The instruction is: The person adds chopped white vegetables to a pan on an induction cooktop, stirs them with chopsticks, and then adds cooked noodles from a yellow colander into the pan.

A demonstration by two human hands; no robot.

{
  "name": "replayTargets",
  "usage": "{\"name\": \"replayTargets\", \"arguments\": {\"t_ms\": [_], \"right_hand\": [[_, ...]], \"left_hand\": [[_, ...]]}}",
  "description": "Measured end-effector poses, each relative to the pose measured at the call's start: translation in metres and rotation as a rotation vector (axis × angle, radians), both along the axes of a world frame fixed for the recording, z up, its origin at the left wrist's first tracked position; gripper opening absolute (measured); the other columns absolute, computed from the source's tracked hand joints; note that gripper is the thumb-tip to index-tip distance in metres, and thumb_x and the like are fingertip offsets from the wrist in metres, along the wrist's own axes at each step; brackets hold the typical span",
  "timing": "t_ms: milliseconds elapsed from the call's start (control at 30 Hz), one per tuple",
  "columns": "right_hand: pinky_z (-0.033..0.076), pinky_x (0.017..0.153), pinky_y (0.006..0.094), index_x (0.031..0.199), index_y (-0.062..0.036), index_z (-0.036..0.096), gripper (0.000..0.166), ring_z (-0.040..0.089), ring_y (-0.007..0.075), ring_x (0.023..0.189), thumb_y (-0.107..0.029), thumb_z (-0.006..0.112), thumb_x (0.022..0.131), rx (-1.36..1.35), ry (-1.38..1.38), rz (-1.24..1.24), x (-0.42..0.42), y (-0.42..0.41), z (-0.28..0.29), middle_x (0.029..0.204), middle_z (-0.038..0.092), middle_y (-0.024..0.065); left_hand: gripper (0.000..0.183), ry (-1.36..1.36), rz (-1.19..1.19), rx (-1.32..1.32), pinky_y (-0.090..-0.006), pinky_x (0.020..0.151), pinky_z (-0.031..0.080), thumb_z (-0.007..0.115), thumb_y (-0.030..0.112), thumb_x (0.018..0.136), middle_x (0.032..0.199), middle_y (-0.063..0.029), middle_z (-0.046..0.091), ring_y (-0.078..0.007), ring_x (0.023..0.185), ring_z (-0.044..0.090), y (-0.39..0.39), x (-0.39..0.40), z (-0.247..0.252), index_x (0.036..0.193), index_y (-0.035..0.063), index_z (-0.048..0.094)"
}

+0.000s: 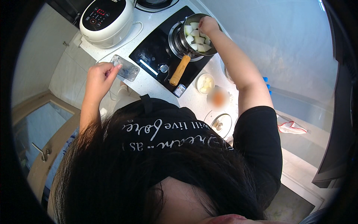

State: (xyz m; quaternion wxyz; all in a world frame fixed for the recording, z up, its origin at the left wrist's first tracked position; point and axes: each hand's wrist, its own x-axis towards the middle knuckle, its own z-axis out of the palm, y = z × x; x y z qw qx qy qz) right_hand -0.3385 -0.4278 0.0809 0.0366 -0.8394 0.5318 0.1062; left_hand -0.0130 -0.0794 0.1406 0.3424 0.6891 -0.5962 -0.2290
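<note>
My right hand is over the far right side of a metal saucepan, its fingers bent down among pale, chunky vegetable pieces. Whether the fingertips grip a piece is hidden. The saucepan sits on a black glass gas hob, and its wooden handle points towards me. My left hand hovers at the counter's edge with curled fingers and nothing visible in it. Its thumb overlaps a smartphone in a patterned case, lying back up on the counter; touch cannot be told.
A white rice cooker with a lit panel stands at the back left, its cord trailing over the counter. Right of the hob are a bowl of pale yellow pieces, a blurred orange item and a glass lid. A small labelled packet lies on the hob's corner.
</note>
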Motion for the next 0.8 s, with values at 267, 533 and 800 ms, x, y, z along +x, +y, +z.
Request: {"name": "replayTargets", "arguments": {"t_ms": [267,533,800], "right_hand": [[0.055,0.066,0.0303,0.084,-0.0047,0.071,0.010,0.069,0.0176,0.069,-0.012,0.074,0.077,0.029,-0.591,-0.094,-0.040,0.066,0.148,0.073,0.071,0.0081],[0.052,0.063,0.0272,0.089,-0.0012,0.071,0.008,0.068,0.0129,0.068,-0.006,0.066,0.084,-0.079,-0.701,-0.607,-0.183,0.243,0.106,0.069,0.069,0.0067],[0.055,0.079,0.0413,0.090,0.0011,0.072,0.027,0.069,0.0364,0.085,-0.022,0.073,0.076,0.050,-0.269,-0.674,-0.159,0.266,-0.038,0.090,0.070,0.0231]], "left_hand": [[0.031,0.059,0.084,-0.092,-0.0295,0.049,0.033,0.071,0.016,0.088,0.056,-0.0062,0.047,-0.0137,0.051,0.040,0.000,-0.002,0.001,0.066,-0.0026,0.059],[0.028,0.031,0.108,-0.224,-0.0267,0.048,0.031,0.072,0.013,0.087,0.056,-0.0047,0.045,-0.0105,0.051,0.039,-0.010,-0.012,0.017,0.067,-0.0025,0.058],[0.030,0.061,-0.034,-0.188,-0.0252,0.050,0.032,0.069,0.013,0.090,0.058,-0.0030,0.049,-0.0078,0.054,0.040,-0.010,-0.042,0.042,0.068,-0.0033,0.058]]}}
